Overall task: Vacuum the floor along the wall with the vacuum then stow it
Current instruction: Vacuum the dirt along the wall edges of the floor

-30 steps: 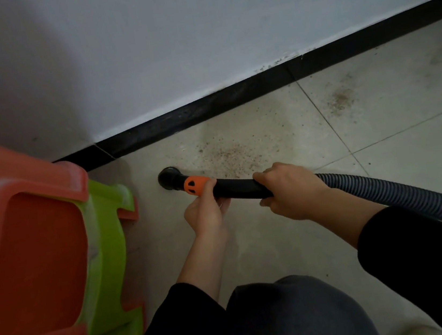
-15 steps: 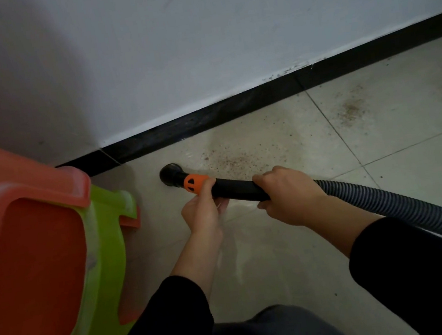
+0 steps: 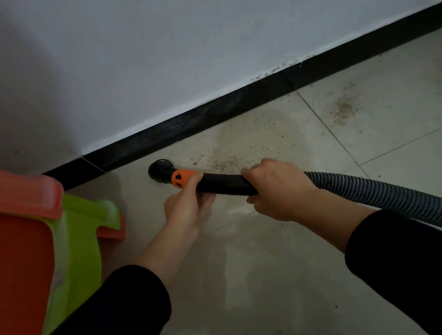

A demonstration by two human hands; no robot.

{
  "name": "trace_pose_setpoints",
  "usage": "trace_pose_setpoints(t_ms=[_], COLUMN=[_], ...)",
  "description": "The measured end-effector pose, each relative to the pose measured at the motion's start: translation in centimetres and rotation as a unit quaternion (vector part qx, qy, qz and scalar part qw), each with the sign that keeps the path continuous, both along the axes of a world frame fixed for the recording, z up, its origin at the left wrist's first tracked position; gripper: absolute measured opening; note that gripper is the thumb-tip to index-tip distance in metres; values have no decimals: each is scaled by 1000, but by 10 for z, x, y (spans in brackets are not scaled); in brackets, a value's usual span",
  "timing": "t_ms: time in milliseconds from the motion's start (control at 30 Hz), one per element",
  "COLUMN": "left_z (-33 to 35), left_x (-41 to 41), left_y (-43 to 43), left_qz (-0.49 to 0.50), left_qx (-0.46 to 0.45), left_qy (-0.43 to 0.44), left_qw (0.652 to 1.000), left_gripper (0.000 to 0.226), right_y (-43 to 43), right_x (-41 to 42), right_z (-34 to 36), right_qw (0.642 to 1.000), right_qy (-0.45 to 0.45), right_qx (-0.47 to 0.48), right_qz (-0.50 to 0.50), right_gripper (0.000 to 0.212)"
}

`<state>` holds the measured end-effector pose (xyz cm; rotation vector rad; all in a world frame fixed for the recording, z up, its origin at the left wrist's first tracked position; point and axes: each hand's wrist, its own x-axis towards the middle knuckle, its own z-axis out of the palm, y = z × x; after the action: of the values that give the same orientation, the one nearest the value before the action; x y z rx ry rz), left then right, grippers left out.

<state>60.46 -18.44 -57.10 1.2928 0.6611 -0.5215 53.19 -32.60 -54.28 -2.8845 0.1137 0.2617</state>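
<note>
The vacuum's black nozzle (image 3: 160, 170) rests on the pale tiled floor just in front of the black skirting (image 3: 207, 115). Behind the nozzle comes an orange collar (image 3: 181, 178), then a black tube (image 3: 222, 184) and a ribbed grey hose (image 3: 386, 193) running off to the right. My left hand (image 3: 183, 203) holds the tube from below by the orange collar, thumb on top. Further back, where the ribbed hose begins, my right hand (image 3: 276, 188) grips the tube. Brown crumbs (image 3: 227, 161) lie on the tile right of the nozzle.
Stacked plastic stools, an orange one (image 3: 13, 245) over a green one (image 3: 80, 242), stand at the left close to the nozzle. A white wall (image 3: 198, 43) rises above the skirting. A second dirt patch (image 3: 344, 107) lies on the tile further right.
The nozzle, both hands and the tube keep their place on the floor by the skirting. My view has tilted a little, so my knee has left the bottom of the picture.
</note>
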Motion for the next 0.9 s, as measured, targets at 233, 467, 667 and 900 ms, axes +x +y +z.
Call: trace_pose_setpoints(t_ms=[233,467,667,900], left_z=[-5,-4,-13,-23], left_x=[23,28,28,30], left_y=[-1,-15,-23,-34], left_qz=[-123,-139,-126,-111], left_qx=[44,51,36,14], left_qy=[-7,-25,-43,-57], left_qw=[991,989,990,992], left_gripper=[19,18,18,19], right_y=[-7,-17,-22,-24], right_x=[1,7,7,6], right_z=[-12,-12,-15,-15], right_qw=[1000,999,999,997], right_qy=[-16,-20,-27,-27], right_qx=[6,16,-2,-23], right_qz=[-10,-35,-47,-69], right_gripper=[27,28,27,25])
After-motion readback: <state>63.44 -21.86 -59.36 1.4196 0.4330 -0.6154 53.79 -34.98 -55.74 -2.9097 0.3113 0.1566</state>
